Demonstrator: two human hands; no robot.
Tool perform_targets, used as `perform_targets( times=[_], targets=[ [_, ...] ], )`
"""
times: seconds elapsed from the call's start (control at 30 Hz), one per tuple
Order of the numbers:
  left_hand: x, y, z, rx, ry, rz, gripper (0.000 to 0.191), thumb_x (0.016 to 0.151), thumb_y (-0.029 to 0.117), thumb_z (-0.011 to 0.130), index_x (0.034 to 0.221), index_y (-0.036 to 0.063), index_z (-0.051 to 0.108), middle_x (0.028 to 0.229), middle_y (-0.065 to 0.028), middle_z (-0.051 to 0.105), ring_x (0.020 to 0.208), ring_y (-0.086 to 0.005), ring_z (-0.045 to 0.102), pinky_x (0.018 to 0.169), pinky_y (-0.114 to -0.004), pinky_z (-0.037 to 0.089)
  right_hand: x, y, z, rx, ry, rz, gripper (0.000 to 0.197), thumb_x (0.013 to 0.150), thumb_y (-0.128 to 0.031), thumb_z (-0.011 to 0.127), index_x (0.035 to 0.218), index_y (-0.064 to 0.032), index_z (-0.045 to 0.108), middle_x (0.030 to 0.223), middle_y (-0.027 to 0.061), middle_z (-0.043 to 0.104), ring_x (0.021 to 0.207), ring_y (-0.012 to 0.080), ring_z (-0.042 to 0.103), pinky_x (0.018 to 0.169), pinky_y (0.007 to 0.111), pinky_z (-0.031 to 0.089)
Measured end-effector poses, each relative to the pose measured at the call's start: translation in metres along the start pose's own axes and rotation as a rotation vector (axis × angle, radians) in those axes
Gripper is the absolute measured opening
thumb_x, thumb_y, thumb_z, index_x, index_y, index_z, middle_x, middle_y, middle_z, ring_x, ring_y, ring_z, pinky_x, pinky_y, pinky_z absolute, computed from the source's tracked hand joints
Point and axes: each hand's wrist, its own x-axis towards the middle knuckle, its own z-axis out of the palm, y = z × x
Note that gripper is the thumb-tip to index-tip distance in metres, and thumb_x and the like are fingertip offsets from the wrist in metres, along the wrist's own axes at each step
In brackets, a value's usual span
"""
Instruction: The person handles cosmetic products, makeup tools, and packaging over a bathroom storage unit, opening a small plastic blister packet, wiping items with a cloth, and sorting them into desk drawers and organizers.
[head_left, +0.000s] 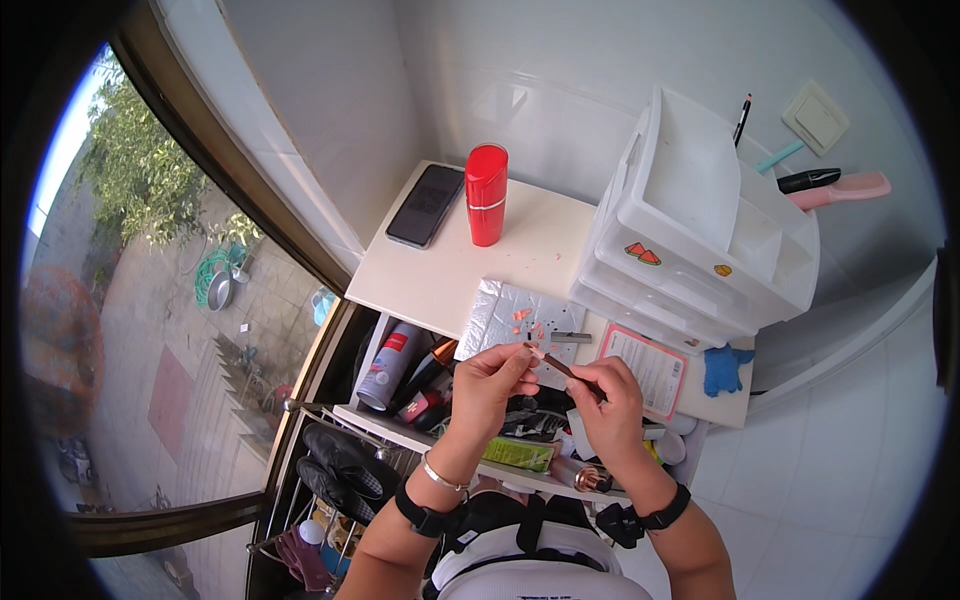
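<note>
My right hand (606, 401) grips the barrel of a slim brown cosmetic pencil (559, 365) that slants up to the left. The fingertips of my left hand (491, 379) pinch its pale pinkish tip, and part of the tip is hidden behind them. Just beyond my hands lies a silver foil-covered sheet (487, 311) with pinkish shavings (523, 315) and dark specks scattered on it. On the sheet's right part rests a small flat grey metal piece (570, 337).
On the cabinet top (540, 217) are a phone (426, 206), a red bottle (486, 196), a white plastic drawer unit (675, 247), a pink-edged card (643, 367) and a blue cloth item (726, 371). Below my hands an open drawer holds a spray can (390, 367) and a green packet (517, 454).
</note>
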Motion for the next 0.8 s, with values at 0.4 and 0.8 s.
perform_targets(
  times=[0.4,0.8],
  targets=[
    [-0.0007,0.001,-0.0031,-0.008,-0.008,-0.019,0.014,0.085,0.008,0.058,0.092,-0.0028,0.065,0.08,-0.0059,0.063,0.063,-0.0087,0.059,0.057,-0.02,0.053,0.001,-0.0041,-0.0002,-0.031,0.011,-0.05,0.013,0.073,0.0,0.066,0.084,-0.0017,0.06,0.075,0.008,0.054,0.061,0.0201,0.053,0.052,0.029,0.042],
    [0.0011,-0.0051,-0.0042,-0.064,0.056,-0.018,0.015,0.084,0.011,0.06,0.089,-0.0024,0.064,0.077,-0.006,0.063,0.061,-0.0094,0.058,0.056,-0.021,0.05,0.0014,-0.0012,0.0053,-0.139,0.049,-0.147,0.013,0.072,0.0,0.067,0.084,-0.0025,0.061,0.074,0.0074,0.054,0.062,0.0205,0.053,0.052,0.03,0.042]
  ],
)
